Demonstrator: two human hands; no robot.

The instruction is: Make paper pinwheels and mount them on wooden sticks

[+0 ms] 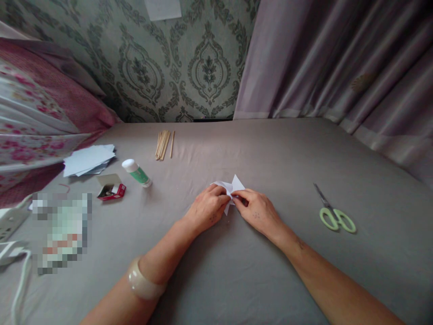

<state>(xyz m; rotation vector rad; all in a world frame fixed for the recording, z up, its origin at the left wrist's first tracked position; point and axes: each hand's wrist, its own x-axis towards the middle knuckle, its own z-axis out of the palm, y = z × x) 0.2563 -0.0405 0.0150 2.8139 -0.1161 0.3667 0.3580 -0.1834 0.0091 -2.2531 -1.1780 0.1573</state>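
Note:
A folded piece of white paper with pointed corners is between both hands at the middle of the cloth-covered surface. My left hand grips its left side, the fingers bent and closed over it. From the other side, my right hand pinches the paper near its centre with thumb and forefinger. The fingertips of the two hands almost meet, and they cover much of the paper. Green-handled scissors lie to the right, apart from my right hand, blades pointing away.
Left of my hands stands a glue stick, beside a small red open box. Farther back lie several wooden sticks and a stack of paper. A white power strip with a cable occupies the left edge, near a blurred-out item.

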